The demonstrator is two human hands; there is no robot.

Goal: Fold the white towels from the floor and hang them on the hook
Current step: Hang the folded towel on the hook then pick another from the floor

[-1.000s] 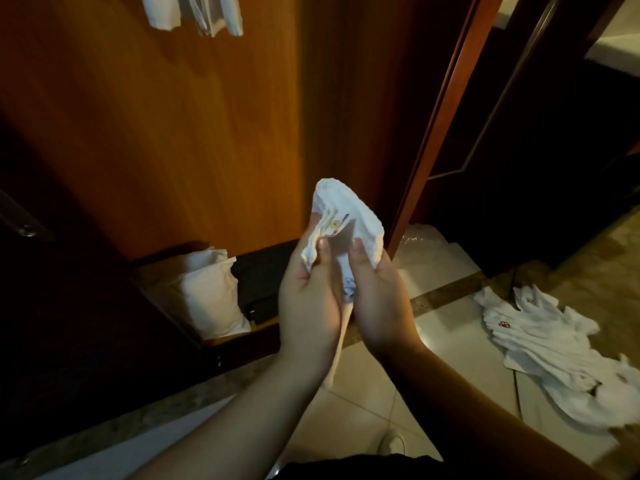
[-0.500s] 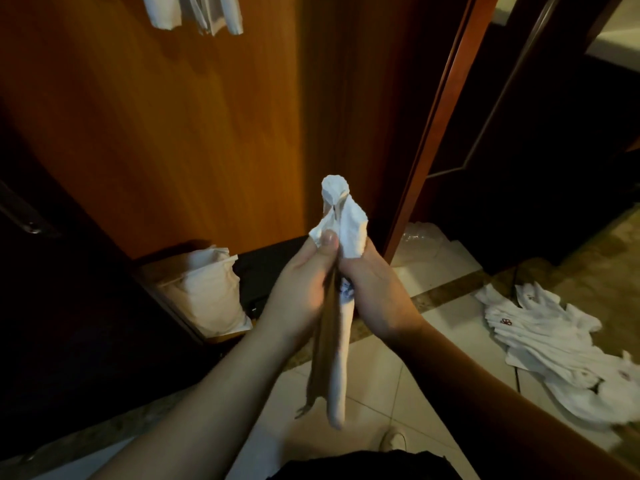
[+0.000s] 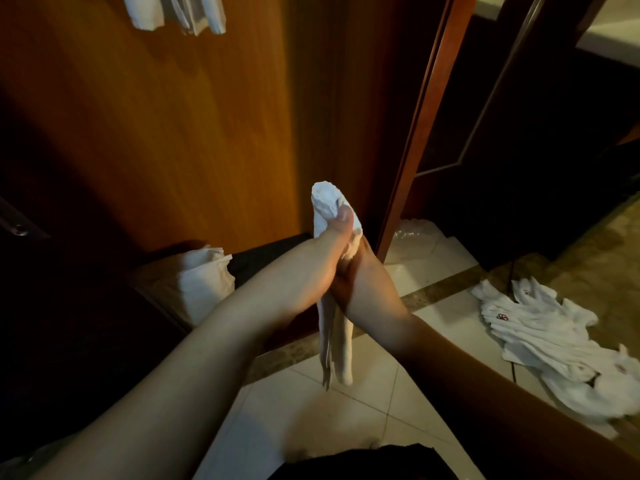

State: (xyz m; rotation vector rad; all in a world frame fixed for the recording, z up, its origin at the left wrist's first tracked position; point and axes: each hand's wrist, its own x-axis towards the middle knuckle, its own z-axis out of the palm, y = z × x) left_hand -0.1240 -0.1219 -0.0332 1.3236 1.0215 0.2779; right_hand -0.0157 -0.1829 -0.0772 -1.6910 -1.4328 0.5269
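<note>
A white towel [image 3: 337, 341], folded into a narrow strip, is held upright in front of the wooden door. My left hand [image 3: 311, 268] grips it with the thumb pressed on its upper end. My right hand [image 3: 367, 285] holds it from the other side, fingers hidden behind the left hand. The towel's lower part hangs loose below both hands. A heap of white towels [image 3: 554, 344] lies on the tiled floor at the right. Folded white towels [image 3: 176, 12] hang at the top left; the hook itself is out of view.
The wooden door [image 3: 180, 133] fills the left and centre, with a reddish door frame [image 3: 415, 133] beside it. A bin lined with a white bag [image 3: 204, 282] stands low at the left. A clear plastic bag [image 3: 415, 233] lies by the frame's foot.
The towel went from a broad bunch to a narrow hanging strip. My hands have closed tighter together around it, the left thumb now over its top.
</note>
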